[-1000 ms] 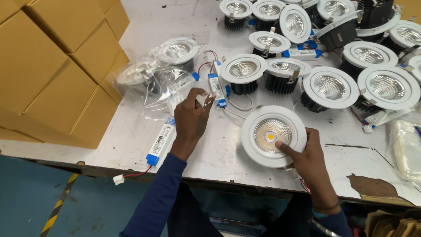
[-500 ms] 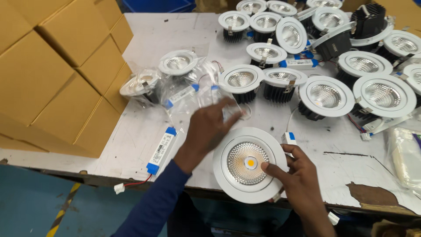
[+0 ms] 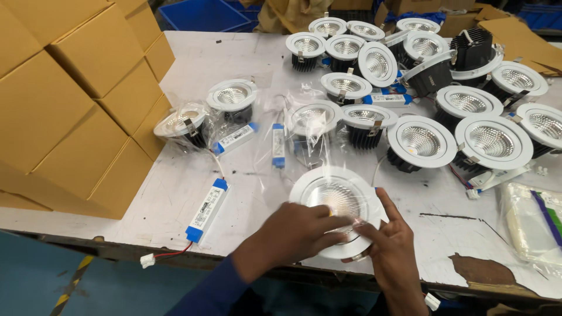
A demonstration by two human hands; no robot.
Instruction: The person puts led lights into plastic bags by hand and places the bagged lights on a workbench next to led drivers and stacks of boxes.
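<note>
A round white downlight [image 3: 336, 196] lies face up near the front edge of the white table [image 3: 246, 64]. A clear plastic bag [image 3: 304, 146] is draped over it and rises behind it. My left hand [image 3: 293, 234] rests on the lamp's near rim with its fingers pinching the bag. My right hand [image 3: 389, 246] touches the lamp's right rim, fingers on the plastic. A white driver with blue ends [image 3: 206, 210] lies to the left, its wire hanging off the table edge.
Several more white downlights [image 3: 421, 140] crowd the back right of the table, some in clear bags [image 3: 187, 126]. Stacked brown cardboard boxes [image 3: 76, 105] fill the left. A packet of bags [image 3: 535, 219] lies at the right edge. Blue bins [image 3: 202, 14] stand behind.
My left hand has brought a clear bag from the middle of the table over the downlight. The lamp has shifted left toward the front edge, and both hands now meet on it.
</note>
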